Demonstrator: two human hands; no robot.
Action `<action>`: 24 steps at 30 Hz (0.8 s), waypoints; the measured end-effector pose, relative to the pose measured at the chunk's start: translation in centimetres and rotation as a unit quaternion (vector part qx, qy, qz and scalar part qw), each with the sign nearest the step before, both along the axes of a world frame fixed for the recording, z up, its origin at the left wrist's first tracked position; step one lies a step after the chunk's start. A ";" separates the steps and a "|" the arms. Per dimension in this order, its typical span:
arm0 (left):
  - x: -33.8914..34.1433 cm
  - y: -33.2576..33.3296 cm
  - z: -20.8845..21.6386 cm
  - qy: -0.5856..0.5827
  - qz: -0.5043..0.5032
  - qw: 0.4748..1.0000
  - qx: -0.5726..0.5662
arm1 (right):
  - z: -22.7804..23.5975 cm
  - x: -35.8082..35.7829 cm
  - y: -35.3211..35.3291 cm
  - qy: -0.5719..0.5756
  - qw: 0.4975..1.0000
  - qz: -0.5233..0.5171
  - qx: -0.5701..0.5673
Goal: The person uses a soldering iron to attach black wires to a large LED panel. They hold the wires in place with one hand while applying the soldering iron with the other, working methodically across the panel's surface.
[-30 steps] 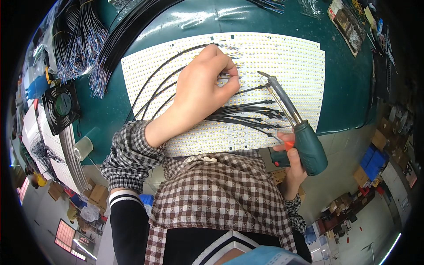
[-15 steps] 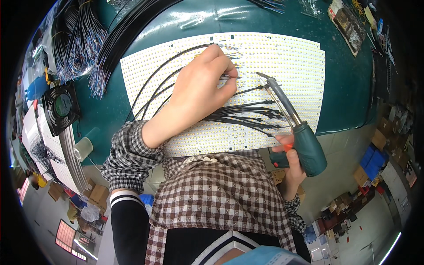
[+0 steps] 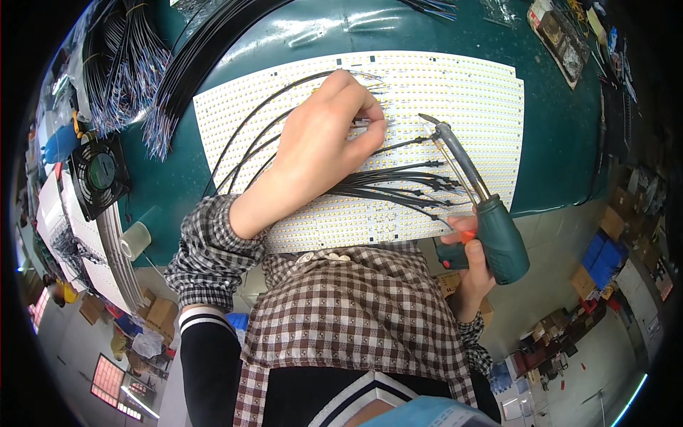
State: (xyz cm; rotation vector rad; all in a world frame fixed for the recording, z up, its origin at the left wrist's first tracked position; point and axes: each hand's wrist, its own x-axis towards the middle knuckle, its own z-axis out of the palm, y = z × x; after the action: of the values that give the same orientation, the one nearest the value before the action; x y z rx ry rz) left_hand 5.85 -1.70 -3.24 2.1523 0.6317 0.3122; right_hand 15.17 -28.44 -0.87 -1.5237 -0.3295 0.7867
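Observation:
A stack of white LED boards (image 3: pixel 473 92), dotted with small yellow chips, lies on the green work surface. My left hand (image 3: pixel 320 135) rests over the middle of the top board, thumb and fingertips pinched on a thin wire end that is mostly hidden. Black cables (image 3: pixel 249 105) arc out from under this hand, their thin wire ends lying at the board's middle. Lower down, a bunch of black cables with plugs (image 3: pixel 398 179) fans to the right. My right hand (image 3: pixel 475 267) grips a green soldering gun (image 3: pixel 502 242), its bent tip held above the board, right of my left hand.
Thick bundles of black cables (image 3: pixel 192 57) with bared coloured ends lie at the back left. A black fan (image 3: pixel 99 174), a tape roll (image 3: pixel 135 240) and stacked white boards (image 3: pixel 92 242) sit at the left. At the far right lies a dirty box-like block (image 3: pixel 557 43).
The soldering gun has shifted slightly right, its tip now a little further from my left fingers. My left hand stays nearly in place, its thumb edging slightly right.

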 end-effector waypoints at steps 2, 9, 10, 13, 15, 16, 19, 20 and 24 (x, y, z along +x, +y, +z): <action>-0.1 0.0 0.3 0.010 -0.001 1.000 -0.001 | 0.0 0.0 0.1 0.001 1.000 -0.004 0.001; -0.6 0.3 0.8 0.011 0.011 0.997 -0.075 | 0.3 0.1 0.1 -0.006 1.000 -0.002 -0.008; -0.6 0.2 0.7 0.010 0.034 0.993 -0.112 | 0.3 0.1 0.0 -0.009 1.000 -0.002 -0.008; -0.6 0.4 0.3 0.012 0.022 0.996 -0.087 | 0.3 0.1 0.0 -0.009 1.000 -0.004 -0.009; -0.3 0.2 0.3 -0.018 0.013 0.999 -0.039 | 0.2 0.1 0.0 -0.008 1.000 -0.006 -0.009; -0.1 0.2 0.4 -0.033 0.009 0.999 -0.015 | 0.3 0.1 0.1 -0.009 1.000 -0.006 -0.009; -0.6 0.5 0.5 0.006 -0.052 0.998 0.046 | 0.3 0.1 0.1 -0.008 1.000 -0.007 -0.004; -0.6 0.5 0.5 0.002 -0.048 0.998 0.044 | 0.2 0.0 0.1 -0.007 1.000 -0.008 -0.001; -0.6 0.8 0.4 -0.011 -0.064 0.996 0.054 | 0.3 0.0 0.1 -0.007 1.000 -0.011 -0.007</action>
State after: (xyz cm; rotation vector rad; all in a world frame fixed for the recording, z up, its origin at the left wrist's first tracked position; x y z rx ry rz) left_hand 5.26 -0.95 -2.86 2.2779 0.4719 0.3075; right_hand 15.17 -28.31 -0.61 -1.5438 -0.3192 0.7625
